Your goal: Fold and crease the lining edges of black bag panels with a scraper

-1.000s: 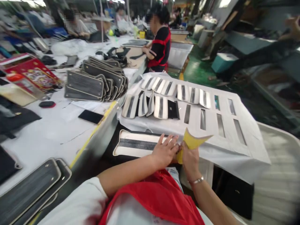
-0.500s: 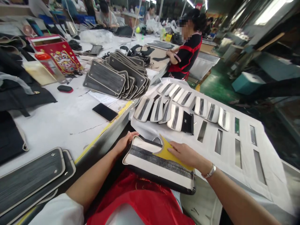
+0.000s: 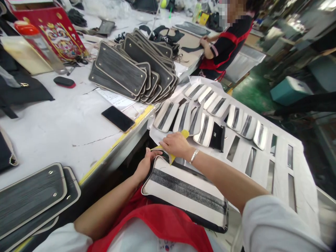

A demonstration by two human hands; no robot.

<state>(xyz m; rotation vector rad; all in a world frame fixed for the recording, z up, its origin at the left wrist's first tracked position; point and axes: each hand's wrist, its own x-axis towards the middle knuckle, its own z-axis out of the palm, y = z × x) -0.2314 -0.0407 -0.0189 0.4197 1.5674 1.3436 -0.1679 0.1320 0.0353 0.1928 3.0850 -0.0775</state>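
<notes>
A white padded panel (image 3: 183,196) with a dark strip down its middle lies on my lap. My left hand (image 3: 145,164) grips its upper left corner, fingers closed on the edge. My right hand (image 3: 175,144) is closed on a yellow scraper card (image 3: 170,154) and presses it onto the panel's top left end, right beside the left hand. A silver bracelet sits on my right wrist.
A slotted white board (image 3: 262,154) to the right carries rows of white panels (image 3: 183,117). A pile of dark grey panels (image 3: 131,68) and a black phone (image 3: 118,118) lie on the white table (image 3: 65,129). Two grey panels (image 3: 31,199) lie at front left. A co-worker (image 3: 225,42) works behind.
The right hand has slid the yellow card from the panel's middle to its top left end. The left hand stays on the same corner. The view has tilted down and left.
</notes>
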